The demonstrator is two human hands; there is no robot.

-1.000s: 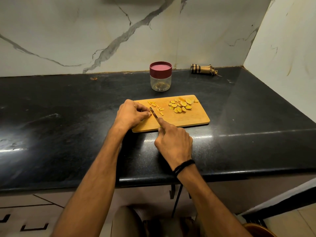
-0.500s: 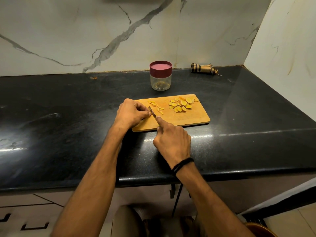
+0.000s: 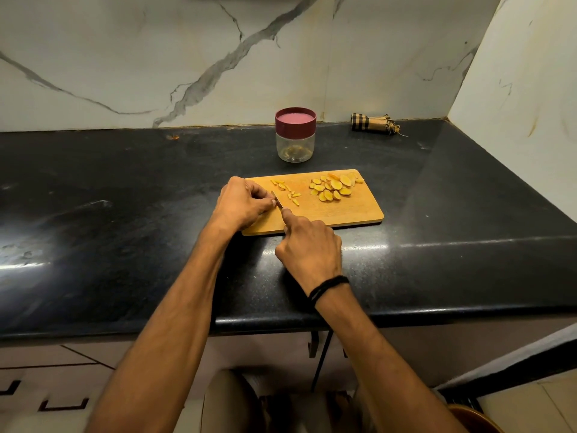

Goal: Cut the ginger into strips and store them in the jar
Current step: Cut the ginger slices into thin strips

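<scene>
- The right hand [image 3: 309, 248] sits at the near edge of the cutting board [image 3: 352, 215], half over the black counter [image 3: 125, 245]. Its fingers are wrapped round the handle of a knife [image 3: 277, 200], with the forefinger laid along the top of the blade. The handle is hidden inside the fist.
- The left hand [image 3: 242, 204] covers the board's near left corner. Its fingers are curled, with the tips bunched tight against the blade. They most likely pin a ginger slice, but the piece itself is hidden beneath them.
- This is where I see the main danger. The fingertips touch the blade, so a slip off a small, slick piece could bring the edge down on a finger.
- Just past the blade, left of the board's middle, lie the finished strips [image 3: 288, 191], loosely scattered. A hasty stroke could flick them off the board's left or far edge.
- On the board's far right part sits the heap of ginger slices [image 3: 332, 189], overlapping and not yet cut. By my reckoning the cutting is well short of halfway.
- Just beyond the board's far edge, apart from it, stands the jar [image 3: 295, 146] with its maroon lid [image 3: 295, 120] on. Nothing can go in until the lid is off, and a hand sticky with ginger juice may knock the light jar over.
- Farther back, off the board's far right corner, a rolled checked cloth [image 3: 371, 122] lies against the wall.
</scene>
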